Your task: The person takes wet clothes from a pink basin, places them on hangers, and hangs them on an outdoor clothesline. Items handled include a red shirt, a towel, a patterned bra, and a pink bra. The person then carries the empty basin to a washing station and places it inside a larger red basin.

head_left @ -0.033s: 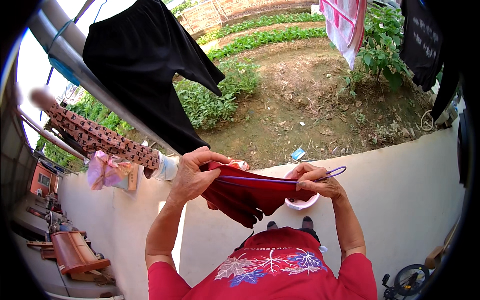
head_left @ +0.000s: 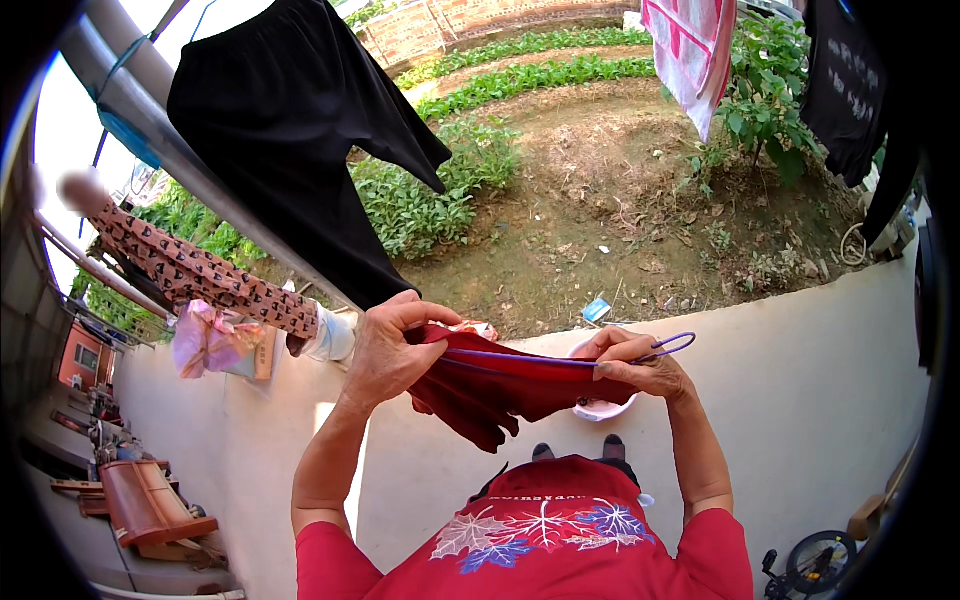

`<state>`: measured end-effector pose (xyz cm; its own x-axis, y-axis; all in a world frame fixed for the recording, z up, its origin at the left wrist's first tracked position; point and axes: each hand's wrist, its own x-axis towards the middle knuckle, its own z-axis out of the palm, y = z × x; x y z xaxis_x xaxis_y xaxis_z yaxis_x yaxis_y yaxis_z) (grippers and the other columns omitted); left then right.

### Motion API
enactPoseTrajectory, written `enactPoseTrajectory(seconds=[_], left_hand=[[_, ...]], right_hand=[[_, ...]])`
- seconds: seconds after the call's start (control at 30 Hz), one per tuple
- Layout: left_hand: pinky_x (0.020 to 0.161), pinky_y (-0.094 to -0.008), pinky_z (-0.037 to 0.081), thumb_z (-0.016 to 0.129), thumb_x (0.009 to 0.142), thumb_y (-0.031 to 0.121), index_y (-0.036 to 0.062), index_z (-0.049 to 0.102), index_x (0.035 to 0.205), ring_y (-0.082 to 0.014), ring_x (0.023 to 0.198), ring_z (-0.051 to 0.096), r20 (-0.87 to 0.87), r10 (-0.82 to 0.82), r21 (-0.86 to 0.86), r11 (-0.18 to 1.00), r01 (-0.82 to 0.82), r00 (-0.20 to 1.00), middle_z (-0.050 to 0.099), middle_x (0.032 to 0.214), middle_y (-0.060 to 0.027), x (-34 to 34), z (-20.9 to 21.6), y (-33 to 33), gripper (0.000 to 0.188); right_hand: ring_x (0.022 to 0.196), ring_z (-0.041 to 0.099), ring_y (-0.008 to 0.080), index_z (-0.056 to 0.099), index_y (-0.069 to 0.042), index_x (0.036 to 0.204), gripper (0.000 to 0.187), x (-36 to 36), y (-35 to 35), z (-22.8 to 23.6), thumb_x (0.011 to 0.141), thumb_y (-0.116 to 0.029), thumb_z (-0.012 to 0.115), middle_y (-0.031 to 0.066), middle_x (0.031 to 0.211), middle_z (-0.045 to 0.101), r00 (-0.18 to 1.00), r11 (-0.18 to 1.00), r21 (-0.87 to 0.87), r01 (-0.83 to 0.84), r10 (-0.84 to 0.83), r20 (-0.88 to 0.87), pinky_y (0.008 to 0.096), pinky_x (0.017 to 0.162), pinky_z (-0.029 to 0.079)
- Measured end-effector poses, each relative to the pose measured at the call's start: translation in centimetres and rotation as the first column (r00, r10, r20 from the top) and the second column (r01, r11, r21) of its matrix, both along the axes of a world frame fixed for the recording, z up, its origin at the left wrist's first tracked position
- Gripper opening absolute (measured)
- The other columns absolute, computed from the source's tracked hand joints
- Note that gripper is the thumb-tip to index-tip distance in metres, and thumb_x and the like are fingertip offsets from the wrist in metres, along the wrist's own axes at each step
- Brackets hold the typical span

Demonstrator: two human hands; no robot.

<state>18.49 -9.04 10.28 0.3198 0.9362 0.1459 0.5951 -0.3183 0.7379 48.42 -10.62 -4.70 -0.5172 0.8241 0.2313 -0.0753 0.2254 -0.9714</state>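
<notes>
Both hands raised in front of my body, well apart. Left hand (head_left: 388,350): thumb and forefinger clamped on the left end of a dark red cloth (head_left: 500,390); remaining fingers curled behind, so I cannot tell how they lie. Right hand (head_left: 645,365): thumb and fingers clamped together on a thin purple rod (head_left: 530,357), whose narrow loop sticks out past my knuckles on the right. Whether these fingers also pinch fabric, I cannot tell. The cloth is stretched between my two hands, above the pale concrete floor (head_left: 780,420), its lower edge hanging loose and uneven. The rod runs along the cloth's upper part toward my left thumb. Partly hidden behind my right hand and the cloth: a pinkish basin (head_left: 605,410) on the floor, just beyond my feet (head_left: 613,447). Beyond my left hand, black shorts (head_left: 280,130) hang beside a metal pole (head_left: 150,90); a pink-and-white towel (head_left: 695,55) hangs at upper right. Past the concrete edge: bare soil (head_left: 580,190) with green rows, a small blue packet (head_left: 596,309) near that edge. I wear a red shirt (head_left: 550,540) with a leaf print.
</notes>
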Motion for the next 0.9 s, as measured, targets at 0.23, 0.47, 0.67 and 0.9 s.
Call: enactPoseTrajectory(seconds=[0.23, 0.47, 0.67, 0.9], left_hand=[[0.057, -0.0218, 0.039, 0.072, 0.059, 0.004, 0.0072, 0.069, 0.084, -0.0098, 0.064, 0.048, -0.052, -0.174, 0.029, 0.984, 0.176, 0.983, 0.048, 0.069, 0.0001, -3.7, -0.9, 1.4, 0.025], [0.065, -0.0234, 0.043, 0.074, 0.063, 0.006, 0.0075, 0.067, 0.096, -0.0116, 0.072, 0.050, 0.009, -0.350, -0.049, 0.936, 0.350, 0.937, 0.048, 0.082, -0.0033, -3.9, -0.5, 2.2, 0.034], [0.058, -0.0223, 0.038, 0.070, 0.066, 0.000, 0.0109, 0.069, 0.095, -0.0095, 0.069, 0.043, 0.142, -0.337, 0.071, 0.941, 0.330, 0.931, 0.041, 0.075, 0.0004, -2.9, -1.3, 3.3, 0.030], [0.058, -0.0238, 0.038, 0.074, 0.067, 0.012, 0.0135, 0.070, 0.093, -0.0117, 0.069, 0.045, 0.066, -0.376, 0.155, 0.919, 0.362, 0.924, 0.045, 0.075, 0.0002, -0.7, -1.3, 3.4, 0.027]], right_hand=[[0.072, 0.053, 0.0142, 0.064, 0.004, 0.078, 0.016, 1.9, -0.3, 6.5, 0.078, -0.012, 0.061, 0.0070, 0.084, 0.054, 0.977, 0.991, 0.021, 0.131, -0.133, 0.166, 0.0274, 0.064, 0.045], [0.060, 0.055, 0.0110, 0.062, 0.006, 0.073, 0.016, 2.5, -0.4, 11.2, 0.078, -0.009, 0.061, 0.0058, 0.079, 0.050, 0.935, 0.977, 0.036, 0.212, -0.213, 0.283, 0.0235, 0.050, 0.050], [0.062, 0.052, 0.0113, 0.063, 0.003, 0.073, 0.017, 2.7, -0.4, 14.7, 0.077, -0.013, 0.064, 0.0060, 0.079, 0.051, 0.881, 0.976, 0.141, 0.165, -0.210, 0.424, 0.0252, 0.052, 0.045], [0.059, 0.050, 0.0174, 0.060, 0.002, 0.068, 0.015, -0.4, -0.3, 17.9, 0.073, -0.011, 0.066, 0.0072, 0.066, 0.052, 0.802, 0.939, 0.333, 0.088, -0.265, 0.535, 0.0302, 0.052, 0.039]])
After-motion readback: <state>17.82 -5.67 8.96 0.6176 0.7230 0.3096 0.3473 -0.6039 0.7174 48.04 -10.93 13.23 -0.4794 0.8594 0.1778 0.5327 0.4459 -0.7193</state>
